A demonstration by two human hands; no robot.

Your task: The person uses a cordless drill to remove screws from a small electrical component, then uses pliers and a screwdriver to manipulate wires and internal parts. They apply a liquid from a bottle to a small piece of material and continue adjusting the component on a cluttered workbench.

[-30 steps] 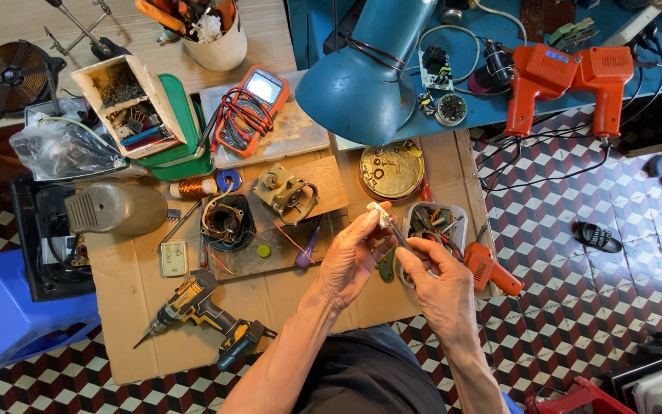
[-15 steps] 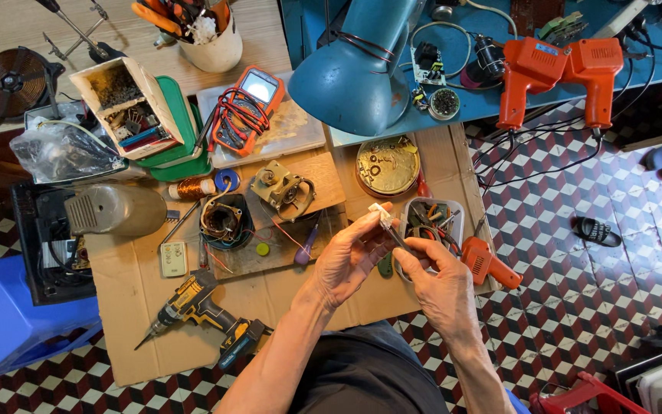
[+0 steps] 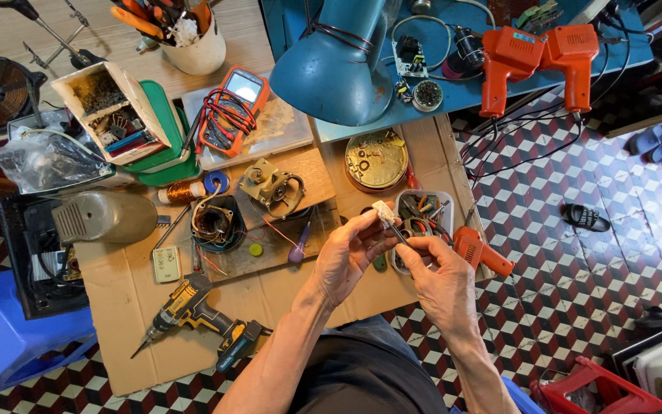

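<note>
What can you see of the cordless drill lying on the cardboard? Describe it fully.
The cordless drill has a yellow and black body that looks like plastic, a dark battery block at its handle end and a thin bit at its nose. It lies on its side on the cardboard sheet, with the bit pointing towards the sheet's lower left edge. Neither hand touches it.

Both my forearms rise from the bottom of the frame and meet just right of centre. My left hand pinches with fingertips up; my right hand sits close beside it, fingers curled in.
</note>
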